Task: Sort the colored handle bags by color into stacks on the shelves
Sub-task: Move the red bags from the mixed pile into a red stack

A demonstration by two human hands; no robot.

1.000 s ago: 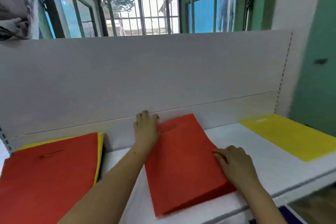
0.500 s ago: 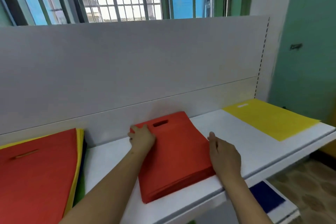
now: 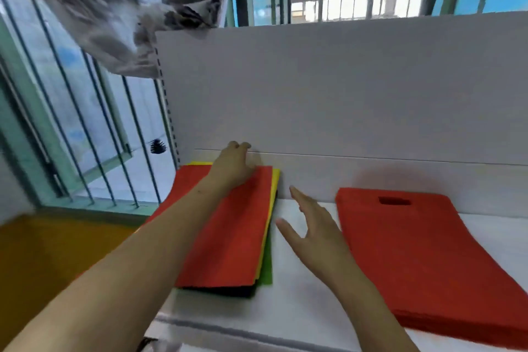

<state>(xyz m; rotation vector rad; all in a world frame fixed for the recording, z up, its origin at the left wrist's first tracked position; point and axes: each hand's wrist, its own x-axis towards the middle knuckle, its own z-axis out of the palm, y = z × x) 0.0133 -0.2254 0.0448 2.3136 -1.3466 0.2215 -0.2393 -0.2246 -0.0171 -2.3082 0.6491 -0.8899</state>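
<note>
A mixed pile of handle bags (image 3: 228, 237) lies at the left end of the white shelf (image 3: 300, 308), red on top with yellow, green and dark edges showing beneath. My left hand (image 3: 233, 166) rests on the far end of this pile near the back panel, fingers loosely bent. My right hand (image 3: 311, 220) hovers with spread fingers over the bare shelf just right of the pile, holding nothing. A stack of red bags (image 3: 428, 260) with a cut-out handle lies to the right.
A white back panel (image 3: 343, 94) rises behind the shelf. Barred windows (image 3: 85, 123) stand to the left and behind. A patterned cloth (image 3: 114, 8) hangs at the upper left. An orange floor (image 3: 43, 251) shows below left.
The view has swung left. Both hands left the red stack: my left hand moved onto the mixed pile, my right hand lifted off and now hovers between pile and stack.
</note>
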